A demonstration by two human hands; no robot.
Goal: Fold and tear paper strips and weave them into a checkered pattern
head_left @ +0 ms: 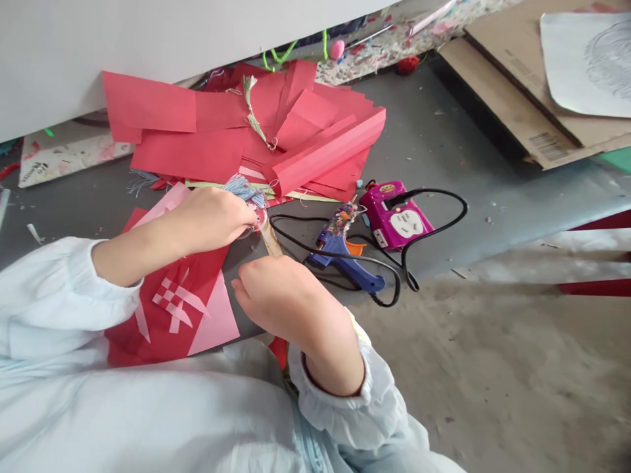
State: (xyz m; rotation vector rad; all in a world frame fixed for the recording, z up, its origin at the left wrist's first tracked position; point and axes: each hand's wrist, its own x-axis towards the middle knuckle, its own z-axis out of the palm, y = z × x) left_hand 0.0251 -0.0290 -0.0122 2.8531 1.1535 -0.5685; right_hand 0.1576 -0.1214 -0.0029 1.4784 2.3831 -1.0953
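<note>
My left hand (217,213) reaches over the red paper with its fingertips pinched together beside a blue-grey tassel (245,189). A small clear, reddish piece shows at those fingertips, too small to name. My right hand (276,289) is curled closed near the table's front edge, its fingers mostly hidden beneath it. Between the two hands lies a narrow tan strip (271,240); whether either hand grips it I cannot tell. Under my left forearm are a red sheet (148,348), a pink sheet (217,322) and a woven pink-and-red paper piece (172,302).
A blue glue gun (345,256) and a purple power socket (399,217) with a looping black cord lie to the right. Behind the hands are red papers (197,151) with a pale green tassel (251,105). Cardboard (517,125) lies at far right.
</note>
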